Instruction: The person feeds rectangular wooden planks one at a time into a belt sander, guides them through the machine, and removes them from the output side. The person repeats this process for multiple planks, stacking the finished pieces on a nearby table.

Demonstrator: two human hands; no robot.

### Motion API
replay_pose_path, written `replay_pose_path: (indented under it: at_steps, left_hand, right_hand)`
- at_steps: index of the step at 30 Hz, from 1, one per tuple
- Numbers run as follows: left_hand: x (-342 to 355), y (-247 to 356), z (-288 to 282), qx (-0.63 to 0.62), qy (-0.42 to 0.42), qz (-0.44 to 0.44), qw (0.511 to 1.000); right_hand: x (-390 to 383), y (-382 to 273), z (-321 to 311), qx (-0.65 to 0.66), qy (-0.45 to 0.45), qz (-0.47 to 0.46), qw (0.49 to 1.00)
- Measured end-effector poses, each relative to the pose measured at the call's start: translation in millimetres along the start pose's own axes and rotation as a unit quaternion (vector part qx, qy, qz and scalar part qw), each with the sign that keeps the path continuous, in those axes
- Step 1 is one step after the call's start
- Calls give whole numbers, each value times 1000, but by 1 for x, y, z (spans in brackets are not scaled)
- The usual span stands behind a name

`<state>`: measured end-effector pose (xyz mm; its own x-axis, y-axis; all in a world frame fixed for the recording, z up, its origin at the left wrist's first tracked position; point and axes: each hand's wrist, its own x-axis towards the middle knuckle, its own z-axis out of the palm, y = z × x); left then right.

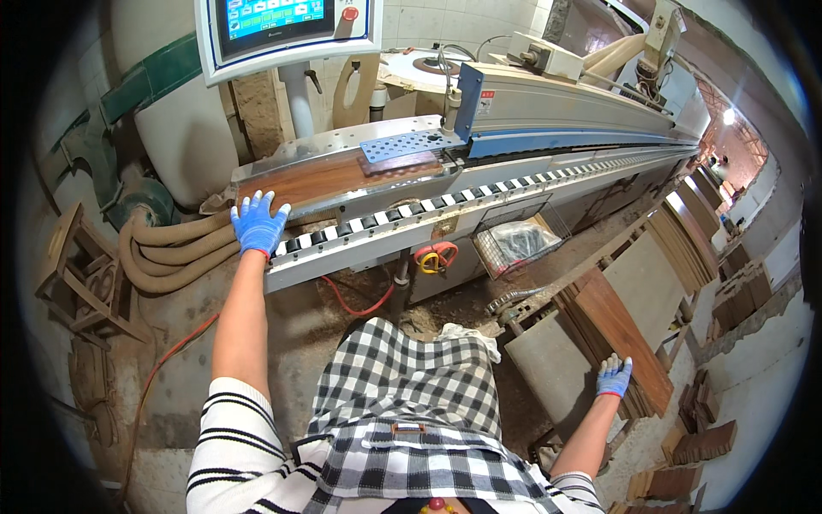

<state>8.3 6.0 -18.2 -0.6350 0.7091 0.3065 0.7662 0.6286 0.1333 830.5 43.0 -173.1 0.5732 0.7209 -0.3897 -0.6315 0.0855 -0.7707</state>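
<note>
My left hand point(259, 224), in a blue and white glove, lies with fingers spread on the near left end of a brown wood-grain panel point(312, 182). That panel rests on the bed of a long machine point(556, 103), below a perforated blue plate point(402, 146). Far to the right, my right hand point(613, 377), gloved the same way, touches the left edge of the top wood-grain board point(625, 338) on a stack. Its fingers are stretched out; the palm side is hidden. This top board sits skewed across the boards below it.
A row of black and white rollers point(411, 208) runs along the machine's front. Above stands a control screen point(274, 21). A wire basket point(522, 240) hangs at the front. Ribbed hoses point(175, 248) and a wooden stool point(81, 274) stand left. More board stacks point(681, 236) line the right.
</note>
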Motion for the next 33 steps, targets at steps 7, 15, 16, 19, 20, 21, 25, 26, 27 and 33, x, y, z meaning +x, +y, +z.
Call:
replay_pose_path:
  at_steps: [7,15,16,19,20,21,25,26,27,33]
  left_hand:
    - [-3,-12,4,-8,16,-7,1000]
    - [-10,-30,-5,-76,27,-65,995]
    - [-10,-29,-7,-85,22,-70,994]
    - [-11,-28,-9,-107,16,-81,991]
    - [-10,-29,-7,-110,19,-82,990]
    - [-10,-30,-7,-113,21,-83,990]
    - [-9,-33,-6,-121,19,-96,988]
    - [-7,-35,-4,-123,17,-102,987]
    - [-6,-36,-2,-125,14,-107,986]
    - [-5,-33,-8,-86,-5,-106,991]
  right_hand:
    - [-23,30,15,-41,5,-18,999]
    - [-45,32,21,-1,-6,-4,1000]
    - [-45,33,21,0,-10,-10,1000]
    - [-44,34,16,5,-16,-25,1000]
    - [-40,34,14,8,-15,-25,1000]
    - [-37,33,11,11,-13,-26,1000]
    - [-42,29,12,17,1,-23,1000]
    - [-42,28,10,19,2,-25,1000]
    - [-42,27,7,22,3,-27,999]
    - [-33,14,-10,54,22,-19,998]
